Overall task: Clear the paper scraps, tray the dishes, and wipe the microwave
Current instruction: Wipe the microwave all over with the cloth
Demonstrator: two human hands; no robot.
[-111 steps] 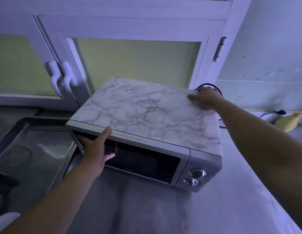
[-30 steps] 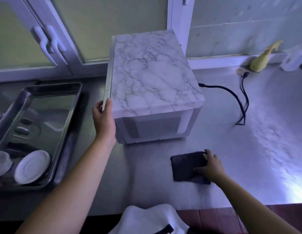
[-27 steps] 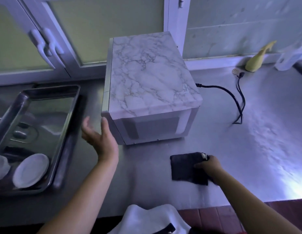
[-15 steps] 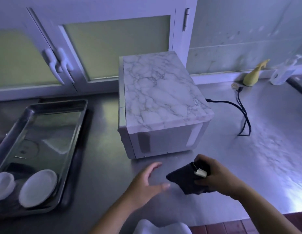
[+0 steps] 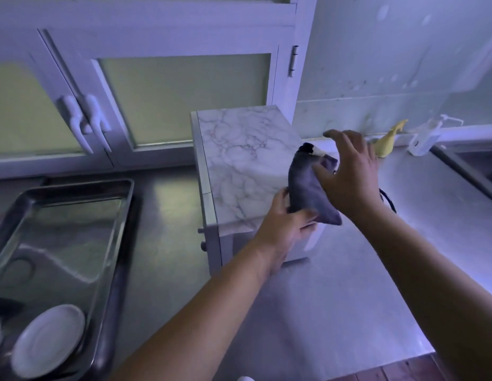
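Observation:
The marble-topped microwave [image 5: 239,160] stands on the steel counter, turned with its side toward me. My left hand [image 5: 283,229] grips the lower end of a dark cloth [image 5: 305,188] held up over the microwave's near right corner. My right hand [image 5: 346,171] is spread with straight fingers, the thumb touching the cloth's upper part. A white tag shows at the cloth's top end. At the left, a metal tray [image 5: 74,193] holds a white plate [image 5: 46,339] and other dishes near its front end.
White cabinet doors with handles [image 5: 85,122] rise behind the tray and microwave. The black power cord [image 5: 387,199] trails behind my right wrist. A yellow object [image 5: 387,141] and a clear pump bottle [image 5: 426,138] stand against the back wall. A sink edge [image 5: 464,171] lies far right.
Both hands have risen from the counter to the microwave's top. The cloth passed from my right hand's grip into my left hand, and my right hand's fingers spread out.

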